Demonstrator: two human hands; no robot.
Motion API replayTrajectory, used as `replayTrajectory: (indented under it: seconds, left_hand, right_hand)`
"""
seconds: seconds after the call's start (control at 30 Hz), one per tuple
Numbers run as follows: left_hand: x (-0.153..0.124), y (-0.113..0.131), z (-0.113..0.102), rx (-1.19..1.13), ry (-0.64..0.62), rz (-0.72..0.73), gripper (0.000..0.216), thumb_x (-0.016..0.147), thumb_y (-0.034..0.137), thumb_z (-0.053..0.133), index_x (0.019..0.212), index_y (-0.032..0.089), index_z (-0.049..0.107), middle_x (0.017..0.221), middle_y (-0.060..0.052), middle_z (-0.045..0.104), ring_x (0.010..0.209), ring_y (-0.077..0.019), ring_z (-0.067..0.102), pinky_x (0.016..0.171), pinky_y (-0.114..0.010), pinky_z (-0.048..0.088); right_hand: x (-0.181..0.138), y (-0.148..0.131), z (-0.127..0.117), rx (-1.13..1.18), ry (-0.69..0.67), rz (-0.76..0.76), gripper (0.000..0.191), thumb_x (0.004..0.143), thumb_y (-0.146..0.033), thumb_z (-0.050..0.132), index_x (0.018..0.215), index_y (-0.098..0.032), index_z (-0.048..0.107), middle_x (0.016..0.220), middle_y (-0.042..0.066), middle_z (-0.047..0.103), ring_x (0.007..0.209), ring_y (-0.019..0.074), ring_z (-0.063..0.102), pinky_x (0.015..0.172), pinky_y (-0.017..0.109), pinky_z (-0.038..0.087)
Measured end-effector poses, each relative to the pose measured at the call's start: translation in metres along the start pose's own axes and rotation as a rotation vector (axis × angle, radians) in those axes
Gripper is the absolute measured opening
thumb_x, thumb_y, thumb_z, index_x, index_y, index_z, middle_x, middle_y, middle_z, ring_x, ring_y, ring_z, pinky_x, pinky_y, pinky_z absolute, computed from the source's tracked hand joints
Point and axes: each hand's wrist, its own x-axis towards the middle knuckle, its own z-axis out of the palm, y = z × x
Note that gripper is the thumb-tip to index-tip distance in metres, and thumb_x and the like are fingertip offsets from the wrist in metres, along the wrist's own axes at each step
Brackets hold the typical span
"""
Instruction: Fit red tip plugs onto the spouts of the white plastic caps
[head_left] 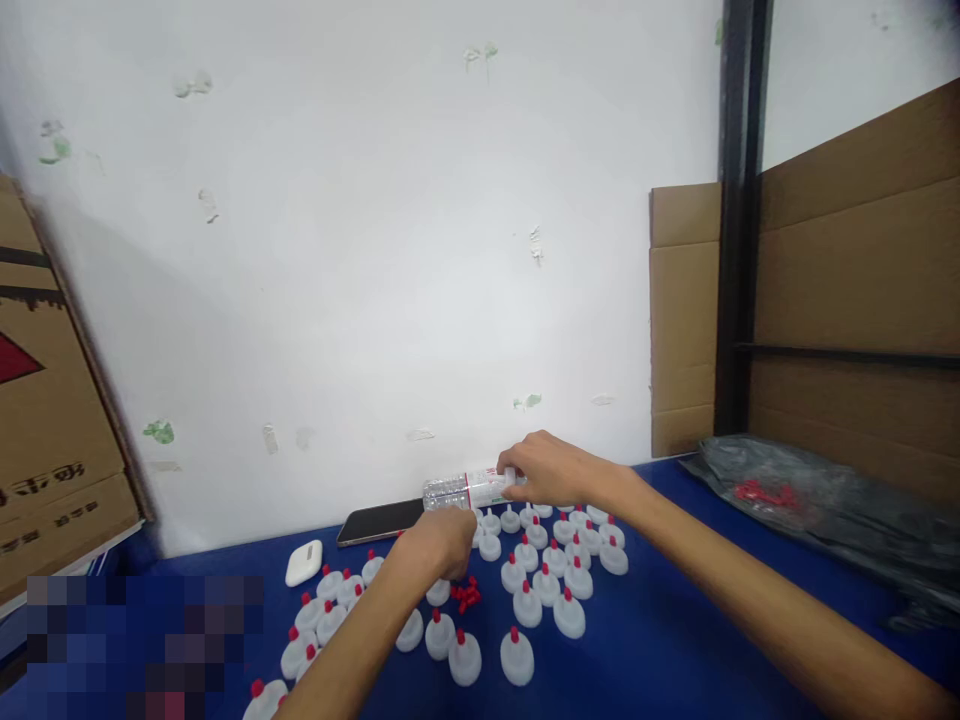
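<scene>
My right hand [555, 472] is closed, with a white nozzle cap [510, 478] between thumb and fingers, just in front of a clear plastic bottle [450, 490] lying on its side. Lower and to the left, my left hand [446, 538] has its fingers curled in, and what they hold, if anything, is hidden. Beneath it is a small pile of red tips [466, 596]. White caps with red tips [517, 657] stand in groups on both sides of my left forearm. Several plain white caps [490, 546], without red tips, sit between my hands.
A phone [381, 522] and a white earbud case [304, 563] lie at the back left of the blue table [645, 650]. A grey plastic bag [810, 520] with red pieces [766, 494] is at the right. Cardboard [67, 400] flanks the left side, below a white wall [375, 250].
</scene>
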Motion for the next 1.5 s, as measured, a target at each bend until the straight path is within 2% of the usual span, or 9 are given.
replayTrajectory:
  seconds: [0.23,0.4,0.63,0.73,0.87,0.97,1.07,1.23,1.5]
  left_hand:
    - [-0.010,-0.005,-0.009,-0.011,-0.003,-0.015,0.026,0.099,0.033,0.069,0.119,0.016,0.067,0.119,-0.007,0.069,0.102,-0.0234,0.070,0.087,-0.042,0.060]
    - [-0.001,-0.009,-0.005,-0.016,-0.054,-0.031,0.020,0.098,0.032,0.071,0.111,0.016,0.069,0.108,-0.005,0.072,0.093,-0.0208,0.071,0.081,-0.038,0.061]
    - [0.007,-0.016,0.003,-0.071,0.022,0.033,0.022,0.099,0.033,0.070,0.112,0.016,0.069,0.107,-0.005,0.071,0.089,-0.0195,0.071,0.077,-0.036,0.061]
    - [0.004,-0.023,-0.005,-0.101,0.123,0.107,0.021,0.100,0.034,0.068,0.109,0.016,0.069,0.106,-0.005,0.072,0.088,-0.0188,0.071,0.078,-0.036,0.061]
    - [-0.002,-0.031,-0.021,-0.184,0.422,0.192,0.018,0.099,0.034,0.068,0.100,0.016,0.070,0.102,-0.004,0.072,0.093,-0.0202,0.069,0.086,-0.041,0.057]
    - [-0.005,-0.033,-0.029,-0.288,0.609,0.251,0.016,0.097,0.031,0.064,0.093,0.018,0.072,0.100,-0.005,0.074,0.091,-0.0222,0.070,0.079,-0.035,0.054]
    - [-0.006,-0.034,-0.031,-0.393,0.707,0.293,0.016,0.093,0.030,0.062,0.089,0.019,0.073,0.098,-0.007,0.076,0.082,-0.0238,0.072,0.068,-0.032,0.052]
    - [-0.003,-0.036,-0.031,-0.539,0.743,0.382,0.020,0.091,0.034,0.060,0.088,0.019,0.073,0.092,-0.005,0.077,0.066,-0.0202,0.072,0.065,-0.031,0.052]
    - [-0.011,-0.039,-0.036,-0.700,0.730,0.443,0.023,0.090,0.039,0.063,0.092,0.018,0.072,0.094,-0.006,0.076,0.067,-0.0199,0.074,0.054,-0.026,0.047]
  right_hand:
    - [0.000,0.002,0.001,0.005,-0.006,0.004,0.026,0.101,-0.040,0.065,0.112,-0.017,0.068,0.107,0.005,0.070,0.094,0.0204,0.068,0.087,0.042,0.057]
    - [0.002,0.002,0.005,0.017,-0.019,0.001,0.026,0.101,-0.040,0.065,0.111,-0.016,0.068,0.108,0.005,0.070,0.095,0.0204,0.068,0.087,0.042,0.057]
    - [0.003,0.001,0.006,0.018,-0.054,-0.006,0.028,0.101,-0.040,0.065,0.115,-0.016,0.067,0.111,0.006,0.069,0.098,0.0214,0.068,0.089,0.044,0.057]
    - [0.003,0.002,0.009,0.030,-0.083,-0.020,0.029,0.100,-0.041,0.066,0.115,-0.017,0.067,0.110,0.006,0.069,0.095,0.0205,0.068,0.085,0.042,0.057]
    - [0.005,0.004,0.013,0.059,-0.092,-0.057,0.030,0.099,-0.045,0.067,0.109,-0.016,0.068,0.100,0.004,0.070,0.086,0.0182,0.068,0.079,0.038,0.057]
    - [0.005,0.003,0.011,0.079,-0.015,-0.092,0.029,0.096,-0.044,0.070,0.109,-0.018,0.071,0.094,0.003,0.072,0.083,0.0189,0.069,0.077,0.036,0.055]
    - [0.004,0.000,0.006,0.078,0.117,-0.122,0.027,0.096,-0.040,0.068,0.113,-0.020,0.074,0.094,0.006,0.077,0.086,0.0223,0.070,0.077,0.034,0.049]
    - [0.004,-0.003,0.000,0.041,0.286,-0.129,0.031,0.099,-0.036,0.064,0.123,-0.019,0.072,0.096,0.010,0.079,0.090,0.0266,0.072,0.086,0.038,0.045]
    - [0.007,0.004,0.005,-0.005,0.392,-0.145,0.027,0.095,-0.032,0.070,0.119,-0.020,0.073,0.096,0.009,0.078,0.093,0.0274,0.071,0.092,0.040,0.044]
